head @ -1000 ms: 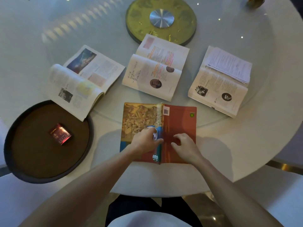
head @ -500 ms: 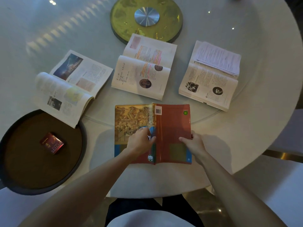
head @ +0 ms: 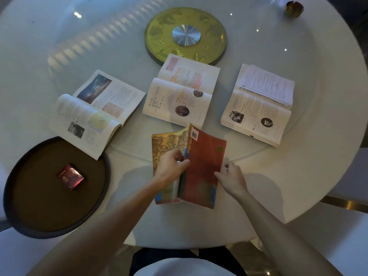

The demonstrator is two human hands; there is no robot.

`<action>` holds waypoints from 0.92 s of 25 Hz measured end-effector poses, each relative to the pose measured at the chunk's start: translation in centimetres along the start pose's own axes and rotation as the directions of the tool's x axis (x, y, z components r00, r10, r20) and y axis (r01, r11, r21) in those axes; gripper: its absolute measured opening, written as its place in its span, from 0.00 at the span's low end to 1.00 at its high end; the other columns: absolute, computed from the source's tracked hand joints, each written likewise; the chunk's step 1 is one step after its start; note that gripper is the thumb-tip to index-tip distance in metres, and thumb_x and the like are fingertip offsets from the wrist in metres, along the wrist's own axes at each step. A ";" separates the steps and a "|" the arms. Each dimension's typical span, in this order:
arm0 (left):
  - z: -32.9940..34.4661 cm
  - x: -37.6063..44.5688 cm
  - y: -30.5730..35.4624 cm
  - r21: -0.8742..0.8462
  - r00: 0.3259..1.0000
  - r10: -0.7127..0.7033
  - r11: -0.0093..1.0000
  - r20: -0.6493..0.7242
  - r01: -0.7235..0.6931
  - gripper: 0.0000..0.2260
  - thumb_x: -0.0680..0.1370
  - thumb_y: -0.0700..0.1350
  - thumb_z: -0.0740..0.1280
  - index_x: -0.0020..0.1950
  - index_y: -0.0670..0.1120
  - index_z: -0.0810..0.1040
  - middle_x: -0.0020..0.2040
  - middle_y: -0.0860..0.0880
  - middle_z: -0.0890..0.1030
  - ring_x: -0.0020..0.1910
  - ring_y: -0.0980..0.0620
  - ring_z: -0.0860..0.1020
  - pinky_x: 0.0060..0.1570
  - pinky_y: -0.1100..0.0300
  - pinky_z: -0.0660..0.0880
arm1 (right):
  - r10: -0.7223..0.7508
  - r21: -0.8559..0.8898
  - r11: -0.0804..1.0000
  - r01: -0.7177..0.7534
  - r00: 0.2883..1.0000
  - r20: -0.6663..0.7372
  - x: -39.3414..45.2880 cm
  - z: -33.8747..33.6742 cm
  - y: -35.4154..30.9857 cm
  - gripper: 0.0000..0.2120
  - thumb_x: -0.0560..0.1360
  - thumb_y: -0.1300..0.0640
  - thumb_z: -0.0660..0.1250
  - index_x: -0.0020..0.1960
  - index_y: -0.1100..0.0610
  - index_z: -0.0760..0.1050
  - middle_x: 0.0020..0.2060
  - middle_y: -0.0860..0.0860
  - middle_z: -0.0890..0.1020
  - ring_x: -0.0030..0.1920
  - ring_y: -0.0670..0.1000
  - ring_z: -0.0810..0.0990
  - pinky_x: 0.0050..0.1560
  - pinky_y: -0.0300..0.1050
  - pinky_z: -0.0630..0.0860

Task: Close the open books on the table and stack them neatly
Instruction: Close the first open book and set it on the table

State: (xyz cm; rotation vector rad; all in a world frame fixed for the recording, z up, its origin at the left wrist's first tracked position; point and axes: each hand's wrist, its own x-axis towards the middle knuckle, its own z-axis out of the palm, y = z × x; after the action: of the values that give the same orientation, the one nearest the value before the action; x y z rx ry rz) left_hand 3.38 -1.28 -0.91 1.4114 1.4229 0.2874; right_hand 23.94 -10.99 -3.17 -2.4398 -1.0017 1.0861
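Because the nearest book lies cover-side up with its pages facing down, the person works it from both sides: the left hand (head: pixel 172 166) rests on the spine of this orange-covered book (head: pixel 201 168), fingers curled and pinching along the ridge, apparently to keep it from sliding while the right half is raised. The right hand (head: pixel 229 176) grips the outer edge of the red back cover, fingers curled onto it and the thumb not clearly visible, so that half tilts up off the tabletop (head: pixel 298 176) while the left half with the yellow picture stays lower. That tent-like pose suggests the book is being folded shut, a step not yet finished.

Three more books wait further away, all open with pages up. The left open book (head: pixel 99 110) lies at an angle, its near corner overhanging the rim of a dark round tray (head: pixel 12 196) that holds a small red packet (head: pixel 69 176). The middle open book (head: pixel 179 92) sits just beyond the orange one, its far edge overlapping the gold disc (head: pixel 159 38) at the tabletop's centre. The right open book (head: pixel 258 104) carries loose printed sheets on its far page; those may slip when it is closed. A small brass dish (head: pixel 293 8) stands far right, well apart. No stack exists yet, so the task looks barely begun.
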 end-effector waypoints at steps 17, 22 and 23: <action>-7.8 0.6 4.2 -0.082 0.971 0.206 0.977 0.122 -0.197 0.07 0.72 0.47 0.77 0.44 0.47 0.83 0.40 0.52 0.86 0.38 0.57 0.84 0.36 0.67 0.78 | -0.669 -0.672 0.339 0.659 0.671 0.320 1.4 -4.3 -15.3 0.06 0.79 0.53 0.63 0.55 0.52 0.75 0.54 0.49 0.84 0.64 0.56 0.79 0.75 0.63 0.60; -11.1 -2.5 3.0 -0.005 0.770 0.344 0.912 -0.537 -0.411 0.15 0.78 0.55 0.69 0.35 0.49 0.75 0.31 0.53 0.76 0.31 0.56 0.74 0.34 0.67 0.71 | -0.670 -0.614 0.429 0.663 0.689 0.276 0.0 -5.0 -15.0 0.04 0.77 0.52 0.62 0.49 0.51 0.72 0.40 0.52 0.83 0.43 0.59 0.81 0.37 0.52 0.74; -11.5 -2.9 2.7 0.015 0.732 0.372 0.896 -0.571 -0.443 0.16 0.79 0.55 0.68 0.33 0.50 0.73 0.30 0.54 0.74 0.30 0.55 0.73 0.34 0.63 0.71 | -0.686 -0.600 0.446 0.664 0.684 0.248 -0.4 -4.9 -14.7 0.06 0.77 0.50 0.62 0.50 0.51 0.73 0.39 0.53 0.83 0.42 0.59 0.81 0.35 0.51 0.72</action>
State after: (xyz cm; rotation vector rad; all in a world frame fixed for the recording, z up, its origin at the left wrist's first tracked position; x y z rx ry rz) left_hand -4.68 2.57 7.30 1.6036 1.4973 1.1463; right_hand 20.26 -0.63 7.78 -2.0215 -2.4097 0.4119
